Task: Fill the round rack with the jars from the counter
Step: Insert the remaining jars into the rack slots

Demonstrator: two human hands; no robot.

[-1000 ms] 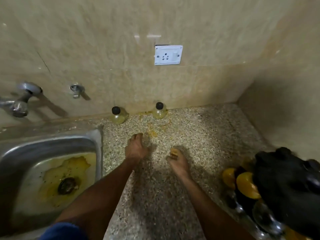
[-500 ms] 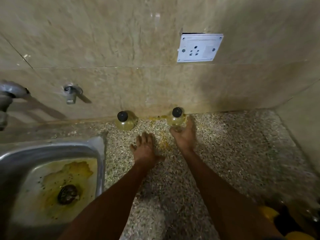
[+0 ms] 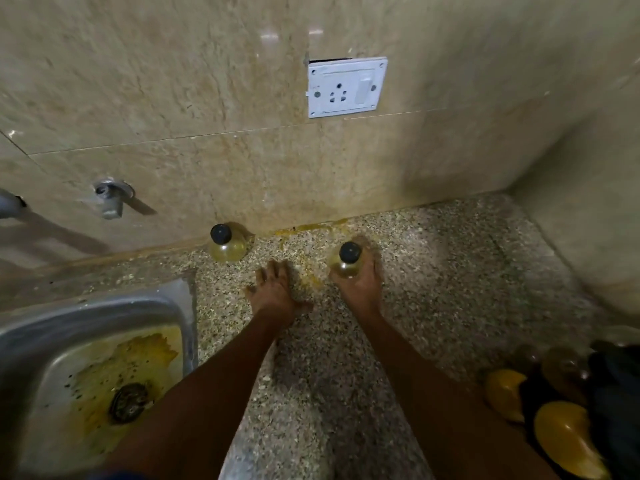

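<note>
The right hand [image 3: 358,284] grips a jar [image 3: 346,263] over the counter [image 3: 433,271]; it looks lifted, though blur makes that unsure. The left hand [image 3: 273,292] rests flat, fingers spread. Next the jar goes to the rack [image 3: 554,410] at the right. Another jar [image 3: 227,245] waits by the wall.
</note>
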